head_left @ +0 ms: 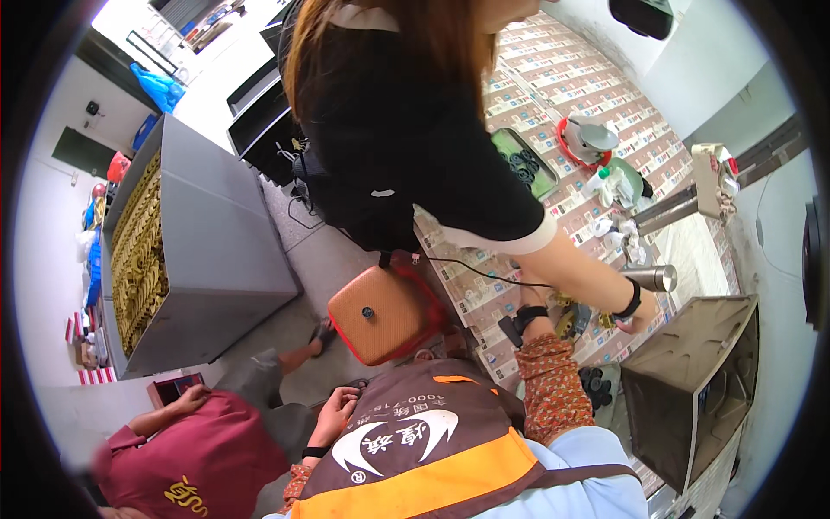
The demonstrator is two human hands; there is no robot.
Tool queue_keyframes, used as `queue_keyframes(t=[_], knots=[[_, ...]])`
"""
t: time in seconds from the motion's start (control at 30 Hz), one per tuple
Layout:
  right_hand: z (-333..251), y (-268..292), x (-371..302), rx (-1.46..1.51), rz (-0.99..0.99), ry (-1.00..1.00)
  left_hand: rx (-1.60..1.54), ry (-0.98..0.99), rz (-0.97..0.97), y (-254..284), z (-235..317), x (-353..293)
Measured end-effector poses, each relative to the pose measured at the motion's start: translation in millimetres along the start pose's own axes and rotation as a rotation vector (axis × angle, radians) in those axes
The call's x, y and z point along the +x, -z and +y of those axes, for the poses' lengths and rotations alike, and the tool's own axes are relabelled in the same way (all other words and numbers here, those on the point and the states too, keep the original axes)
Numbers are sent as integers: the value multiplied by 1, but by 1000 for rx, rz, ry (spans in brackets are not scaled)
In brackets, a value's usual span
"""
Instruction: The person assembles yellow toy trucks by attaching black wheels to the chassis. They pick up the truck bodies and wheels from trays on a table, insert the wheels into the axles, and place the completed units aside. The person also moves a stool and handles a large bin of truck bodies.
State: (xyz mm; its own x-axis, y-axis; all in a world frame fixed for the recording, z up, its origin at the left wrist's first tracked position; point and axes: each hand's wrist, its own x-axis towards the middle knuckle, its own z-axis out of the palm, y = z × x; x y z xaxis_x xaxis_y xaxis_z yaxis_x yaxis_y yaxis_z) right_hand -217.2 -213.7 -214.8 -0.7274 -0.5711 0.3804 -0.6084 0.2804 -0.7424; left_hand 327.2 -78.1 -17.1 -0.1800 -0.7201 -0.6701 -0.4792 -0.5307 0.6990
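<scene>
My right hand (529, 297) reaches over the patterned tabletop (475, 303), a black band on its wrist. A co-worker's bare forearm (577, 266) crosses in front of it and hides its fingers. Beside my hand lie gold-coloured metal parts (571, 322); whether I touch them is hidden. The co-worker's hand (638, 313) hovers or rests just right of these parts. My left hand (335, 413) lies low by the left edge of my brown and orange apron (406, 432), fingers loosely bent and apart, with nothing visible in them.
A red stool with a woven seat (380, 311) stands ahead. At left is a grey bin (220, 251) of gold-coloured parts; a person in maroon (199, 450) is nearby. On the table are a brown box (666, 381), a metal cylinder (664, 278) and a green tray (543, 182).
</scene>
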Motion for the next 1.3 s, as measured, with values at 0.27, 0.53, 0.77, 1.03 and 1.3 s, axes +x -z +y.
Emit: queue_keyframes(t=[0.27, 0.53, 0.77, 1.03, 1.3], knots=[[-100, 46, -52, -415, 41, -311, 144, -66, -11, 4, -1, 9], [-62, 18, -52, -563, -16, -148, 233, -104, -89, 15, 2, 29], [-113, 122, -83, -188, -141, -218, 282, -176, -171, 14, 32, 44], [-95, 178, -75, -449, -72, -77, 383, -309, -179, 7, 113, 62], [-88, 141, 12, -806, -337, -131, 494, -318, -205, 9, 122, 53]])
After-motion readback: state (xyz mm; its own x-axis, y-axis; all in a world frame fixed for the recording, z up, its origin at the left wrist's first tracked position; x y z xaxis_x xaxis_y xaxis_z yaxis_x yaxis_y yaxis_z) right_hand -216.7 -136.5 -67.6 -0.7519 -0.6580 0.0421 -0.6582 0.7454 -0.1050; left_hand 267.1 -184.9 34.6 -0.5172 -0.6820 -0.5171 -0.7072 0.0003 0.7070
